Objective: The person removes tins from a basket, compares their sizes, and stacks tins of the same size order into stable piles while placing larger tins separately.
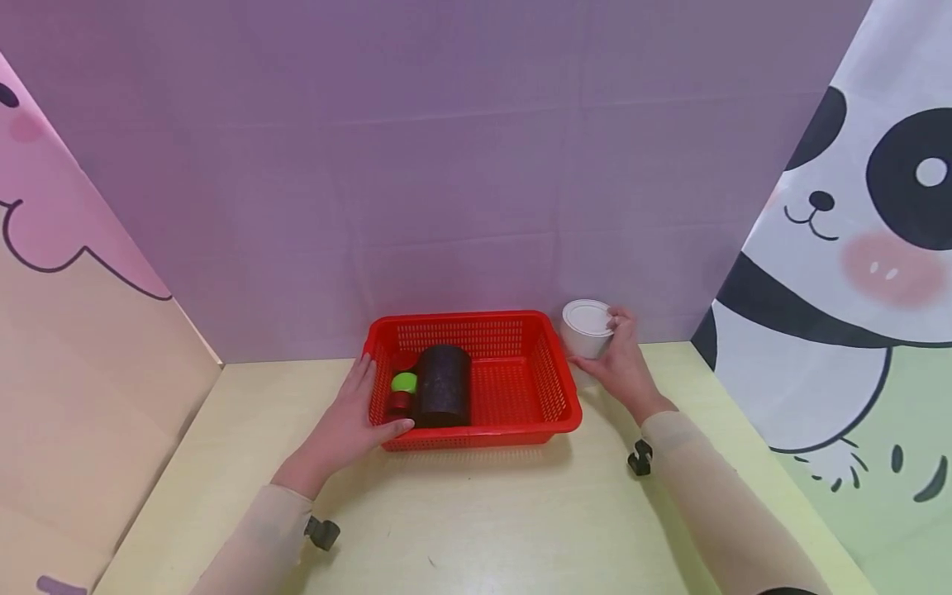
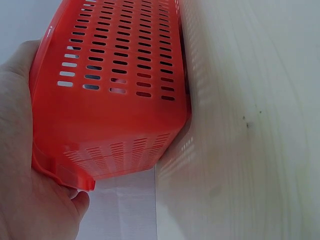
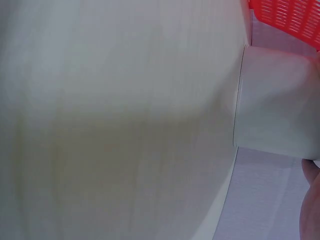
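A red plastic basket (image 1: 483, 432) with slotted walls stands against the back of the table. My left hand (image 1: 345, 423) grips its near left corner, thumb on the front rim and fingers along the left side; the left wrist view shows the hand around the basket's rim (image 2: 42, 65). Just right of the basket, my right hand (image 1: 621, 359) holds a white round lidded tub (image 1: 583, 340), fingers at the lid's right edge and thumb low in front. From the right wrist, the tub's smooth wall (image 3: 277, 105) shows, with most of the hand out of view.
Inside the basket's left half lie a dark cylinder (image 1: 444, 384), a small bright green round object (image 1: 404, 383) and dark red pieces (image 1: 400, 403). A purple cloth backdrop (image 1: 461, 165) rises behind the pale wooden table (image 1: 476, 512). A panda-printed panel (image 1: 833, 273) borders the right side.
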Motion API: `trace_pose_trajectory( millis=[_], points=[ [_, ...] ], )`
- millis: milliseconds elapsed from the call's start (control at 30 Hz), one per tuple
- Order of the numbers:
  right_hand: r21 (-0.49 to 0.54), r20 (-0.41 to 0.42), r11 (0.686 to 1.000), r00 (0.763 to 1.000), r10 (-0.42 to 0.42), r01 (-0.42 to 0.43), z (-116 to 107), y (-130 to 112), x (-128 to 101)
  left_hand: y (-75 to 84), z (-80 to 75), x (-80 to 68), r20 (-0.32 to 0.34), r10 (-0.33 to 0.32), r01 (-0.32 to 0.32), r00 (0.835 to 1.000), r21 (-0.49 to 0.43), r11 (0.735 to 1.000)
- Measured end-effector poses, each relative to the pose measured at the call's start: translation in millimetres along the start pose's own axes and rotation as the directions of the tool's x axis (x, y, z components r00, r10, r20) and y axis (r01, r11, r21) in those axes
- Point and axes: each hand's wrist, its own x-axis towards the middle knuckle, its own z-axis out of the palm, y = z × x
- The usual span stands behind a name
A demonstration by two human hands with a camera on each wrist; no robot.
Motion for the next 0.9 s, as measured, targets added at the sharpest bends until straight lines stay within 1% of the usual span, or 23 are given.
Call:
trace_pose_trajectory(
  millis=[167,267,533,900],
  points=[
    [0.001,0.012,1.0,1.0,-0.016,0.016,-3.0,-1.7,-0.7,0.9,-0.6,-1.1,0.0,-0.001,0.001,1.0,-0.007,1.0],
    [0.01,0.022,1.0,1.0,-0.011,0.011,-4.3,-4.9,-1.5,0.9,-0.8,-1.6,-0.001,0.0,0.0,1.0,-0.008,1.0],
    [0.009,0.064,0.999,0.997,0.053,-0.054,-5.2,-11.2,-3.2,-0.6,-0.4,-1.9,-0.006,0.003,-0.003,1.0,-0.006,1.0],
    [0.01,0.049,0.999,0.998,0.036,-0.037,-6.8,-11.6,-1.3,1.1,-1.4,-2.1,-0.003,0.009,-0.009,1.0,-0.009,1.0]
  ],
)
